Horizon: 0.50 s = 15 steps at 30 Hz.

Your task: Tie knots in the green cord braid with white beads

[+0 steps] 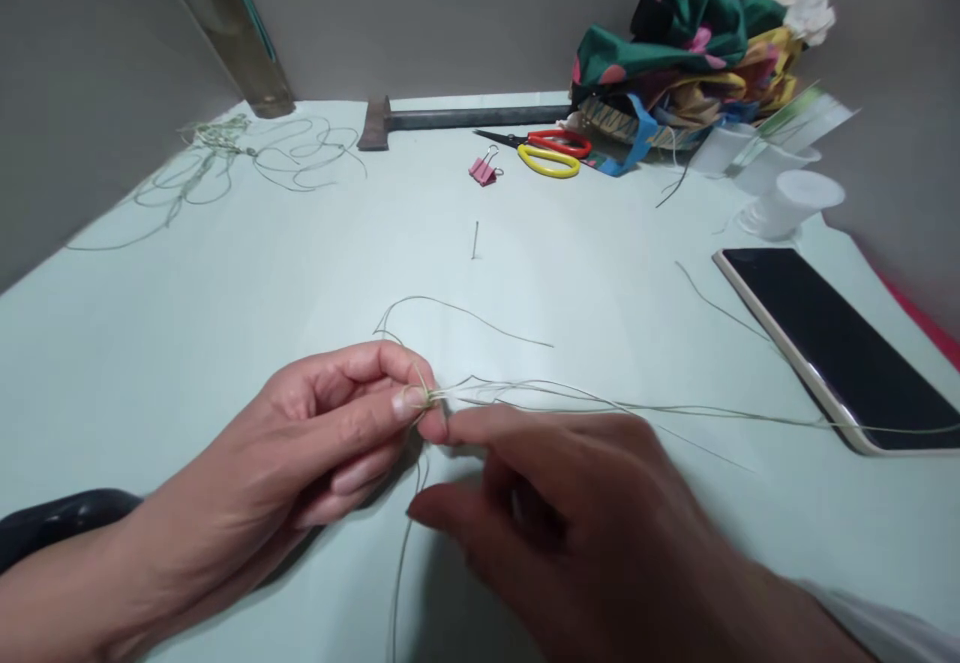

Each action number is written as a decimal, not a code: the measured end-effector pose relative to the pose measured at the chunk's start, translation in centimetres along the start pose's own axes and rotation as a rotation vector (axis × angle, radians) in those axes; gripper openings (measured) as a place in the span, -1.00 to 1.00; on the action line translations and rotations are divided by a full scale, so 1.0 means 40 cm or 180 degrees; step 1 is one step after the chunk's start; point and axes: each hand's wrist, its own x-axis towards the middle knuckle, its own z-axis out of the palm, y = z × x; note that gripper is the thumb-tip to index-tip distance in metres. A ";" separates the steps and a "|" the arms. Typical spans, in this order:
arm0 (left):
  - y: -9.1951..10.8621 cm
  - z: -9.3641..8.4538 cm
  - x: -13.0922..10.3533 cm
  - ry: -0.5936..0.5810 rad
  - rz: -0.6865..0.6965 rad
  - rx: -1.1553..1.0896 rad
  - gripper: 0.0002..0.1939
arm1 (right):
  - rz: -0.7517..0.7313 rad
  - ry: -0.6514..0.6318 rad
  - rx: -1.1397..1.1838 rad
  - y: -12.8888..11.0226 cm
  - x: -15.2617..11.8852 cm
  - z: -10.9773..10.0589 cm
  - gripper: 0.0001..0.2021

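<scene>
At the junction of both hands, the thread (428, 397) is pinched between thumb and index finger of the left hand (337, 433). The right hand (577, 503), at four o'clock from the knot, has thumb and index finger spread apart. Strands extend toward three o'clock across the phone (840, 343).

Your widest open stretch of bench (172, 308) lies left, between the tangled cord (217, 148) and your left hand (330, 433). Up the middle, the nail (475, 241) stands in the way, with the pink clip (486, 169) and scissors (551, 151) behind it, then the hammer (480, 119) closing off the back. On your right, loose strands (675, 409) stretch across to the phone (840, 348), and white spools (787, 205) crowd the space beyond.
</scene>
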 end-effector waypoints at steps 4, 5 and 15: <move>-0.006 0.005 0.003 0.0116 0.0169 0.0072 -0.66 | 0.0867 -0.0647 0.0945 -0.005 0.030 0.019 -0.95; -0.008 0.006 0.004 0.0144 0.0170 0.0055 -0.67 | 0.1113 -0.0786 0.1215 -0.011 0.039 0.020 -0.89; -0.018 -0.003 -0.004 0.0082 0.0193 -0.0017 -0.72 | 0.0775 -0.0726 0.1361 -0.021 0.043 0.020 -0.60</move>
